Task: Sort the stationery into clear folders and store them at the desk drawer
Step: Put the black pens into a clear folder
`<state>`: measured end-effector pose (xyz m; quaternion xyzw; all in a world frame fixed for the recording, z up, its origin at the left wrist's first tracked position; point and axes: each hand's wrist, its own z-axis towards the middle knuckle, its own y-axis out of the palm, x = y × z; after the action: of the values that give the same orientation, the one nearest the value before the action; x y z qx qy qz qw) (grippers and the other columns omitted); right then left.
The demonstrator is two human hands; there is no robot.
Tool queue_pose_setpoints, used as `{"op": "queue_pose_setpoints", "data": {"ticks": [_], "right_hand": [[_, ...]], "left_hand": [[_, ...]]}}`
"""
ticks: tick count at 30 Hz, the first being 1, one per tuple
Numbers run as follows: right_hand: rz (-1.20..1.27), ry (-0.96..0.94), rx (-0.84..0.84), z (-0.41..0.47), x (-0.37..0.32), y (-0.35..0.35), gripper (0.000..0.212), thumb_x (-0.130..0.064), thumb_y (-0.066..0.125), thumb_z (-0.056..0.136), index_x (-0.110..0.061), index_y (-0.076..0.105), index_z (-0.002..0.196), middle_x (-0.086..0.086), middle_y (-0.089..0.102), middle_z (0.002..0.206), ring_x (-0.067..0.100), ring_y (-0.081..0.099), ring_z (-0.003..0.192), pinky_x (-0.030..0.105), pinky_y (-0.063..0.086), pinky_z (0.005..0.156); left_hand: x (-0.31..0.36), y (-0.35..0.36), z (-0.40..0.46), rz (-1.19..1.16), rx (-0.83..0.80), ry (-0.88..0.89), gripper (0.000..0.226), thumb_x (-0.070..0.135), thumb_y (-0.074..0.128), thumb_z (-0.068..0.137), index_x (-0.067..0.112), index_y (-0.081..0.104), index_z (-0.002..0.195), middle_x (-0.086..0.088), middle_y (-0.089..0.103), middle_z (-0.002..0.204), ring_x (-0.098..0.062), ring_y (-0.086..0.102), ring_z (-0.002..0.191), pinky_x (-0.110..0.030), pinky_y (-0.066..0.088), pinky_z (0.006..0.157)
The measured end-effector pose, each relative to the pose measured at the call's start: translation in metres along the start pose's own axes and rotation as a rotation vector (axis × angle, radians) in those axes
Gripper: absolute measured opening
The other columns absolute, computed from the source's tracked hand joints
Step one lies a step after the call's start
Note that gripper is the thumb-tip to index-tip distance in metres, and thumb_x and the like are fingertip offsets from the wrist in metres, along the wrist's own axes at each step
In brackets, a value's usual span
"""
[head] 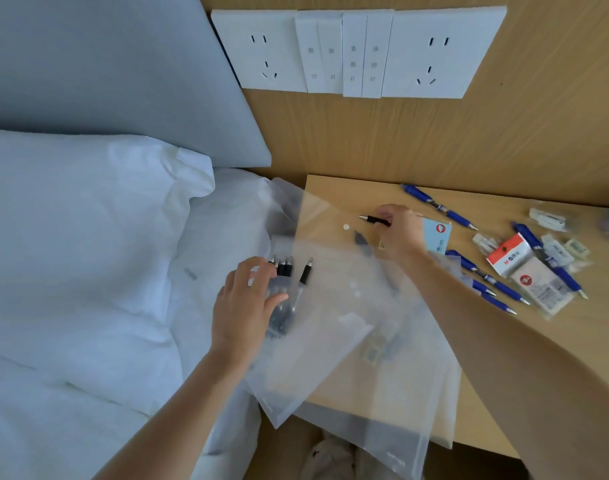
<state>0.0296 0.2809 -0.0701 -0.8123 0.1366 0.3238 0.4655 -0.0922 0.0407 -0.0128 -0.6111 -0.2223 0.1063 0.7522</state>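
Clear folders (334, 306) lie overlapped across the left edge of the wooden desk (476, 368) and the bed. Several black pens (284, 266) lie on the top folder, their tips pointing away from me. My left hand (244, 306) rests on them with fingers spread and relaxed. My right hand (398, 230) grips one more black pen (375, 220) above the folder's flap, tip pointing left. To the right, several blue pens (438, 206) lie scattered on the desk with a red-and-white packet (509, 259), a light blue card (438, 239) and small clear packets (542, 289).
A white pillow (81, 237) and bedding lie left of the desk, with a grey headboard (105, 71) behind. White sockets and switches (358, 51) sit on the wooden wall panel. Below the desk's front edge there is a dark gap with something white in it.
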Motion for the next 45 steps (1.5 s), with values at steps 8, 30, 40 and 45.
{"op": "queue_pose_setpoints", "data": {"ticks": [8,30,40,45], "right_hand": [[-0.383,-0.051,-0.102,0.007,-0.008,0.006,0.040,-0.026,0.067,0.082,-0.004,0.060,0.114,0.018,0.050,0.119,0.032,0.042,0.112,0.037,0.036,0.096],[0.903,0.105,0.192,-0.021,-0.036,-0.074,0.007,-0.005,0.061,0.089,-0.010,0.062,0.094,0.000,0.065,0.079,0.012,0.063,0.072,0.022,0.055,0.073],[0.715,0.442,-0.350,-0.086,-0.007,0.015,0.015,0.008,0.062,0.084,-0.005,0.055,0.081,0.002,0.061,0.046,0.006,0.058,0.038,0.019,0.052,0.046],[0.631,0.454,-0.344,-0.104,0.001,0.042,0.021,0.009,0.062,0.083,-0.007,0.053,0.073,0.012,0.060,0.062,0.006,0.058,0.038,0.020,0.052,0.046]], "left_hand": [[0.002,0.007,0.003,-0.010,-0.004,-0.020,0.055,0.023,0.087,0.061,0.022,0.046,0.098,-0.009,0.063,0.105,-0.028,0.064,0.075,-0.030,0.050,0.051],[0.011,0.006,-0.011,-0.021,-0.018,-0.011,0.042,0.018,0.086,0.063,0.013,0.058,0.094,-0.010,0.062,0.107,-0.031,0.063,0.078,-0.031,0.051,0.054],[0.019,0.000,-0.027,-0.039,-0.055,0.046,0.036,0.017,0.083,0.067,0.011,0.061,0.096,-0.010,0.062,0.109,-0.032,0.064,0.084,-0.033,0.053,0.055],[0.015,-0.002,-0.034,-0.071,-0.054,0.051,0.038,0.015,0.084,0.067,0.012,0.060,0.095,-0.010,0.062,0.109,-0.032,0.064,0.083,-0.033,0.052,0.055]]}}
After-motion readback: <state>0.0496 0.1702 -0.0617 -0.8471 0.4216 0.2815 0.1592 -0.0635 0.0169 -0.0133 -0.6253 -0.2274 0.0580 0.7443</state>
